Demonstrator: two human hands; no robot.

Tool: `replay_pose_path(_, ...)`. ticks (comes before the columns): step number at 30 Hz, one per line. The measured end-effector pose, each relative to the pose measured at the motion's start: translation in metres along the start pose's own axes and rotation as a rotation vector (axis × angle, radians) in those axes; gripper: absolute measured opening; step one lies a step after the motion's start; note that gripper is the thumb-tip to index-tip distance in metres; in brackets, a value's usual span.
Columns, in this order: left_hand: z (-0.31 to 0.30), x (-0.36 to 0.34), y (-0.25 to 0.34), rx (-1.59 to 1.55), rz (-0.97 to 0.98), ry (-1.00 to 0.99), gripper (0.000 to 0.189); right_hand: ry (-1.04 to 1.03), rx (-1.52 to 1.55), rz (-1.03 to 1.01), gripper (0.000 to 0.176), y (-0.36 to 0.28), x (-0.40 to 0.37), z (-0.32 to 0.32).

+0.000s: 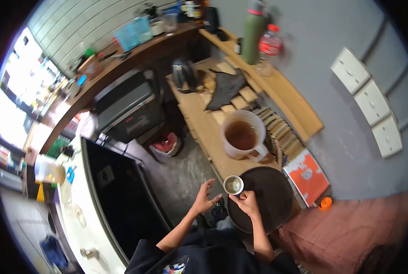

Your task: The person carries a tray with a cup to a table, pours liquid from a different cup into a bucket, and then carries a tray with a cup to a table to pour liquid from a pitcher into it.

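Black sleeves [149, 255] end near my elbows, and both bare forearms reach forward from my lap. My left hand [206, 196] is raised with its fingers spread and holds nothing. It hovers just beside the small cup [233, 185], at the cup's eight o'clock.

My right hand [247, 202] is bent at the wrist over the near part of the round dark tray [272, 196], thumb and fingertips pinching the cup by its side. The cup stands upright with a pale drink in it, at the tray's ten o'clock rim. Whether its base touches the tray I cannot tell.

At the tray's twelve o'clock, on the wooden bench [204, 128], stands a clear plastic jug [242, 136] of brown liquid, its handle on the near side. An orange-and-white box [308, 176] lies at the tray's two o'clock, and a small orange lid [325, 203] at three.

Farther along the bench, a dark cloth [226, 89] lies among wooden blocks [247, 93], with a kettle [184, 74] nearby. On the shelf [300, 109] beyond, a green flask [254, 34] and a clear bottle [268, 48] stand side by side.
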State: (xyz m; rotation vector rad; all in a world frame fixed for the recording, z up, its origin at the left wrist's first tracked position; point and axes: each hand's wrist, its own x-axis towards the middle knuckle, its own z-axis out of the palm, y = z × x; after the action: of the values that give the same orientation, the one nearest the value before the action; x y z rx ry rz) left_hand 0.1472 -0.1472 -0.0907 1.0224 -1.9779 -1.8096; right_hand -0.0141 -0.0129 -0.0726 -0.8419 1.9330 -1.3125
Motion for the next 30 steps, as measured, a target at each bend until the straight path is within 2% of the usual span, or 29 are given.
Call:
replay_pose_path(1,-0.016,-0.006,0.016,-0.004,-0.01,0.054,0.077,-0.071,0.024,-0.044,0.052,-0.007,0.009,0.014)
replay_pose_path(4,-0.059,-0.022,0.042,0.083,0.229,0.096,0.081,-0.293,0.021,-0.159,0.047,-0.05,0.031,0.058)
replay_pose_path(7,-0.097,-0.05,0.04,0.023,0.253,0.372,0.081,-0.569,0.013,-0.23,0.047,-0.083,0.049,0.112)
replay_pose_path(9,-0.127,-0.076,0.046,0.12,0.255,0.579,0.08,-0.727,0.016,-0.278,0.048,-0.122,0.05,0.149)
replay_pose_path(13,-0.172,-0.134,0.038,0.091,0.22,0.923,0.078,-0.992,-0.055,-0.375,0.048,-0.169,0.036,0.226)
replay_pose_path(16,-0.199,-0.179,0.023,0.179,0.166,1.116,0.076,-1.195,-0.026,-0.395,0.04,-0.197,0.012,0.279)
replay_pose_path(17,-0.204,-0.195,0.023,0.121,0.114,1.199,0.07,-1.26,0.015,-0.364,0.037,-0.206,0.001,0.295)
replay_pose_path(18,-0.21,-0.21,0.022,0.06,0.065,1.276,0.064,-1.317,-0.004,-0.428,0.03,-0.208,-0.007,0.312)
replay_pose_path(23,-0.253,-0.276,-0.01,-0.022,0.009,1.431,0.068,-1.456,-0.04,-0.511,0.029,-0.212,-0.053,0.398)
replay_pose_path(30,-0.31,-0.359,-0.038,0.134,-0.102,1.605,0.086,-1.499,-0.033,-0.548,0.032,-0.226,-0.105,0.508)
